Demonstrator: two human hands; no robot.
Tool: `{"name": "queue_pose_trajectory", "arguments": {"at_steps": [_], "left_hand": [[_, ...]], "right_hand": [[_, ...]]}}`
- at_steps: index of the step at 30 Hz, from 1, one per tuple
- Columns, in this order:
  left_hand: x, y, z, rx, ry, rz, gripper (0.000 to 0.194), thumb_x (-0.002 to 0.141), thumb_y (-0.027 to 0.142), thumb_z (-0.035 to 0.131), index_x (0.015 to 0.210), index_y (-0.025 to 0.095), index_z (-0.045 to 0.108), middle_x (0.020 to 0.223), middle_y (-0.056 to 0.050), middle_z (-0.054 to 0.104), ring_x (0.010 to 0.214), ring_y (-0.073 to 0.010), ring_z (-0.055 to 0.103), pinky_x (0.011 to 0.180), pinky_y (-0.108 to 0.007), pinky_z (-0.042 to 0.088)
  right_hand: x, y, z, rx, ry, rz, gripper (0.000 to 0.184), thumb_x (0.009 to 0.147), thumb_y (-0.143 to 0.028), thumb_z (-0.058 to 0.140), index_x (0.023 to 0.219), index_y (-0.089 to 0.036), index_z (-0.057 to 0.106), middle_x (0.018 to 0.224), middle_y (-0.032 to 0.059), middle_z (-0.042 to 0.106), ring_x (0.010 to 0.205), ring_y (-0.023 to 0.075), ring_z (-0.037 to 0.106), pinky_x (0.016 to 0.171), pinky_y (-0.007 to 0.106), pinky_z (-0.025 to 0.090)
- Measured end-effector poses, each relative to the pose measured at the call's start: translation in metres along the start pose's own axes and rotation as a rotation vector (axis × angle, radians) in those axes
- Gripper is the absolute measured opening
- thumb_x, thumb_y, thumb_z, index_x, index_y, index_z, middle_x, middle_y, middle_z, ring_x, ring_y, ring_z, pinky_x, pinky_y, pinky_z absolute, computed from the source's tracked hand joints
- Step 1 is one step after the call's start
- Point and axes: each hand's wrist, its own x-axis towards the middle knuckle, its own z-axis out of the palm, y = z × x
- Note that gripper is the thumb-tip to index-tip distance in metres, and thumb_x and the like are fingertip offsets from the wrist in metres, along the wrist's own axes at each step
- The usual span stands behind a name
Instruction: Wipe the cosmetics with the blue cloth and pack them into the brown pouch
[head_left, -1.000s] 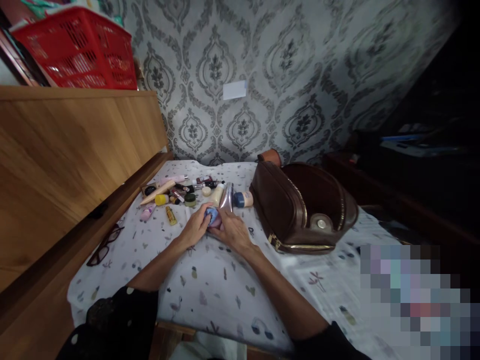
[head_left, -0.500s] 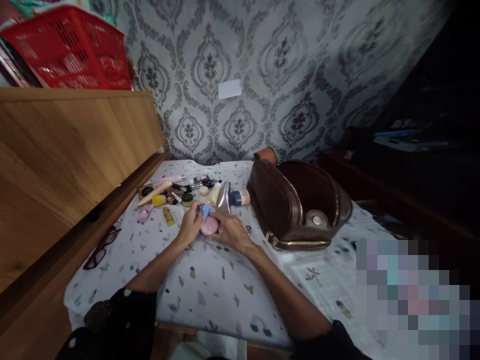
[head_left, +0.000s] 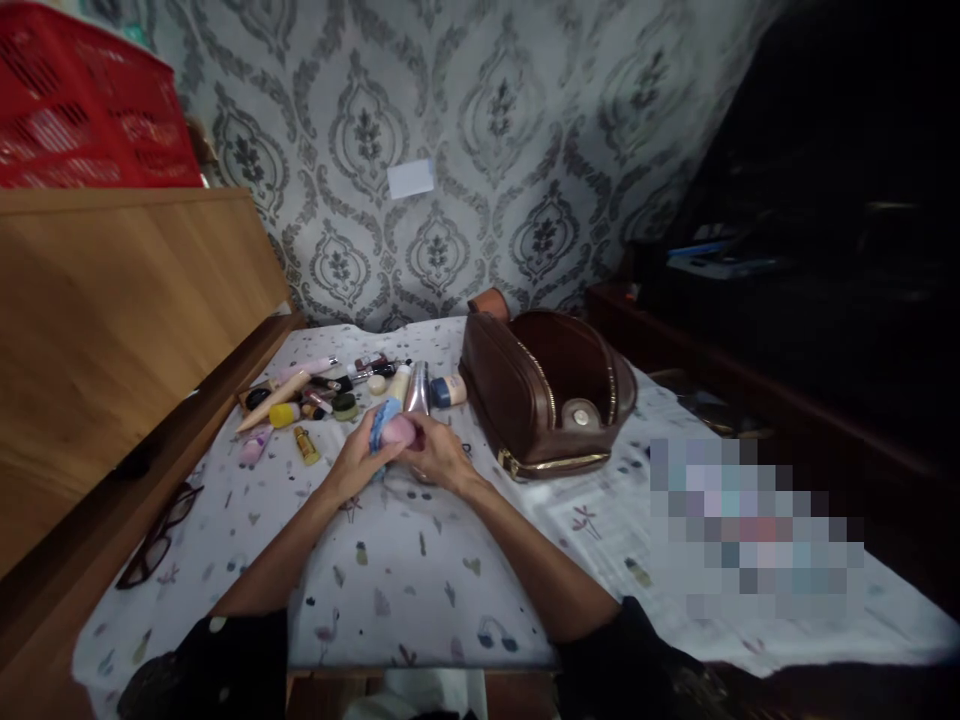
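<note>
- Now our left hand (head_left: pixel 355 466) grasps a blue cloth (head_left: pixel 381 417), holding it against a pink round container (head_left: pixel 397 431).
- Our right hand (head_left: pixel 441 456) grips that container from the right, over the middle of the printed tablecloth (head_left: pixel 427 610).
- Just beyond our fingers lies a silver squeeze tube (head_left: pixel 418 384).
- To the right stands our open brown toiletry bag (head_left: pixel 541 442); at near left lie eyeglasses (head_left: pixel 160 540).
</note>
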Motion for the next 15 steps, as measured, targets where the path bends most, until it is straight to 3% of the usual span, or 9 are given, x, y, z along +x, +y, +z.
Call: {"name": "queue_pose_trajectory", "arguments": {"at_steps": [4, 7, 10, 15], "left_hand": [[0.0, 0.003, -0.002, 0.089, 0.02, 0.015, 0.066, 0.086, 0.047, 0.062, 0.142, 0.017, 0.045, 0.139, -0.012, 0.059, 0.127, -0.0261, 0.056, 0.11, -0.038, 0.042], [0.001, 0.004, -0.006, 0.191, 0.028, 0.005, 0.063, 0.086, 0.05, 0.058, 0.138, 0.015, 0.051, 0.13, -0.011, 0.065, 0.12, -0.0257, 0.061, 0.106, -0.038, 0.045], [0.002, -0.003, -0.012, 0.262, 0.031, -0.034, 0.062, 0.084, 0.055, 0.054, 0.132, 0.015, 0.055, 0.117, -0.009, 0.071, 0.107, -0.0256, 0.066, 0.097, -0.037, 0.051], [0.005, -0.011, -0.018, 0.359, 0.106, -0.04, 0.061, 0.081, 0.064, 0.05, 0.116, 0.015, 0.061, 0.105, -0.01, 0.073, 0.095, -0.0268, 0.068, 0.086, -0.036, 0.054]], "right_hand": [[0.0, -0.001, -0.002, 0.032, -0.004, -0.039, 0.057, 0.072, -0.038, 0.08, 0.124, -0.022, 0.064, 0.107, 0.0042, 0.07, 0.089, 0.0193, 0.064, 0.081, 0.031, 0.048], [0.001, -0.001, -0.003, 0.05, -0.005, -0.084, 0.071, 0.068, -0.036, 0.084, 0.133, -0.021, 0.059, 0.123, 0.0081, 0.066, 0.102, 0.0227, 0.065, 0.09, 0.035, 0.049], [0.0, 0.001, -0.004, 0.042, -0.042, -0.134, 0.087, 0.067, -0.041, 0.086, 0.144, -0.02, 0.049, 0.127, 0.0107, 0.065, 0.111, 0.0271, 0.064, 0.096, 0.039, 0.048], [0.001, 0.0, -0.005, -0.022, -0.052, -0.12, 0.092, 0.069, -0.049, 0.083, 0.147, -0.018, 0.046, 0.132, 0.014, 0.063, 0.12, 0.0325, 0.061, 0.101, 0.044, 0.048]]}}
